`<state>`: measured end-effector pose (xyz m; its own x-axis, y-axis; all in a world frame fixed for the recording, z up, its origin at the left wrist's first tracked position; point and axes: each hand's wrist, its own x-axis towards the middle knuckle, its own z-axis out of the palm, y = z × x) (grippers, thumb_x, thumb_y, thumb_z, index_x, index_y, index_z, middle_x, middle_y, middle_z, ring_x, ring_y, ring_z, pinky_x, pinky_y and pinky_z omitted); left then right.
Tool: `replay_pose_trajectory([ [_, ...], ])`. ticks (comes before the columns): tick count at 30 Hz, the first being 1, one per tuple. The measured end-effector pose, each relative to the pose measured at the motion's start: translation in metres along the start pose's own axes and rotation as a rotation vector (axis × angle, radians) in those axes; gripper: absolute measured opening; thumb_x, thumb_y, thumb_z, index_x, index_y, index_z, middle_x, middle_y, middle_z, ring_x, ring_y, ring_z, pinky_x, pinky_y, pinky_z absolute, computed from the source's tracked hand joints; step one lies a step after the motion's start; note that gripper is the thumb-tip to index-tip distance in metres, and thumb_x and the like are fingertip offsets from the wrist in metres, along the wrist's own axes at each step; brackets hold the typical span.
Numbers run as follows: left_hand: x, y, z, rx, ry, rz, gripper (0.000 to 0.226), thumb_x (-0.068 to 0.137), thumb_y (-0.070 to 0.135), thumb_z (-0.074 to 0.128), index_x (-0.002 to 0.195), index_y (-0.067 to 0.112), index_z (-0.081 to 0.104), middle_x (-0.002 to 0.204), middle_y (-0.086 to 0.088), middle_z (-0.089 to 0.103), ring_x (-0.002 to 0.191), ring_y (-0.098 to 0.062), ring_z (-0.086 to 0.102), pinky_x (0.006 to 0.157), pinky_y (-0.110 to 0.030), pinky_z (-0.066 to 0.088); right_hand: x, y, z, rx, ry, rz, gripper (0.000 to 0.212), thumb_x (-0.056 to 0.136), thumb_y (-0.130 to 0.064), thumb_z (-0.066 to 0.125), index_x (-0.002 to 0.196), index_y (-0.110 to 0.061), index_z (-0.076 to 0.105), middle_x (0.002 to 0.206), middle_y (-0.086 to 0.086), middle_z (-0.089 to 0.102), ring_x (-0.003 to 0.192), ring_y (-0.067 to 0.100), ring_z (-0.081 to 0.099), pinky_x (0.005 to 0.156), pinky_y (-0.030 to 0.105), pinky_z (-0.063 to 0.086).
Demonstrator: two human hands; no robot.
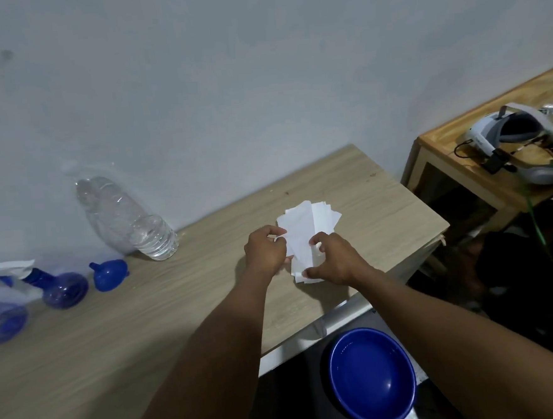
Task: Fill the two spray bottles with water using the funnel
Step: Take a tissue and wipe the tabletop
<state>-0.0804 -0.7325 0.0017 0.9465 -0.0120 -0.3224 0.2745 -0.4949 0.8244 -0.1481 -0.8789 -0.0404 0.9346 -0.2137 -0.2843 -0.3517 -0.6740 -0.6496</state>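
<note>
White paper [305, 223], two hands [265, 251] [334, 261], two spray bottles [65, 289] [3, 320]

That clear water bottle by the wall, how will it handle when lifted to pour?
The clear water bottle looks like thin ribbed plastic, so it will probably dent under a firm squeeze. Water seems to fill only its lower part, so it is likely bottom-heavy and steady standing, though the water may slosh once tilted.

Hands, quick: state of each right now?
Left hand: pinches the stack of white paper sheets at its left edge.
Right hand: grips the same stack's near right side.
</note>
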Motion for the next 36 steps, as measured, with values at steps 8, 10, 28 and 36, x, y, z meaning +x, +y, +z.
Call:
replay_pose_trajectory([
  [8,0.001,0.007,-0.008,-0.101,-0.037,0.009,0.02,0.09,0.004,0.059,0.097,0.017,0.072,0.099,-0.011,0.065,0.067,-0.012,0.07,0.057,-0.028,0.061,0.0,0.0,0.017,0.015,0.206,0.076,0.054,0.082,-0.025,0.075,0.126,-0.017,0.045,0.119,0.011,0.059,0.106,0.03,0.06,0.086,0.041,0.054],
  [10,0.004,0.006,-0.011,-0.087,-0.013,0.018,0.02,0.09,0.005,0.059,0.097,0.019,0.071,0.094,-0.008,0.062,0.061,-0.01,0.067,0.062,-0.034,0.064,-0.002,0.005,0.013,0.024,0.223,0.086,0.048,0.084,-0.024,0.072,0.124,-0.017,0.047,0.117,0.01,0.06,0.103,0.028,0.06,0.085,0.04,0.054],
  [28,0.01,0.001,-0.029,-0.06,0.088,0.034,0.026,0.075,0.016,0.048,0.079,0.032,0.068,0.1,-0.009,0.067,0.086,-0.029,0.072,0.079,-0.042,0.062,-0.009,0.002,0.018,0.016,0.174,-0.045,0.044,0.084,-0.024,0.071,0.123,-0.024,0.052,0.102,0.004,0.066,0.092,0.025,0.064,0.082,0.041,0.056],
  [36,0.015,0.0,-0.044,-0.056,0.142,0.068,0.029,0.079,0.012,0.046,0.078,0.033,0.066,0.102,-0.009,0.069,0.08,-0.031,0.073,0.076,-0.041,0.062,-0.006,-0.004,0.029,-0.012,0.098,-0.02,0.066,0.08,-0.026,0.074,0.135,-0.029,0.038,0.099,0.0,0.068,0.091,0.027,0.064,0.082,0.043,0.056],
])
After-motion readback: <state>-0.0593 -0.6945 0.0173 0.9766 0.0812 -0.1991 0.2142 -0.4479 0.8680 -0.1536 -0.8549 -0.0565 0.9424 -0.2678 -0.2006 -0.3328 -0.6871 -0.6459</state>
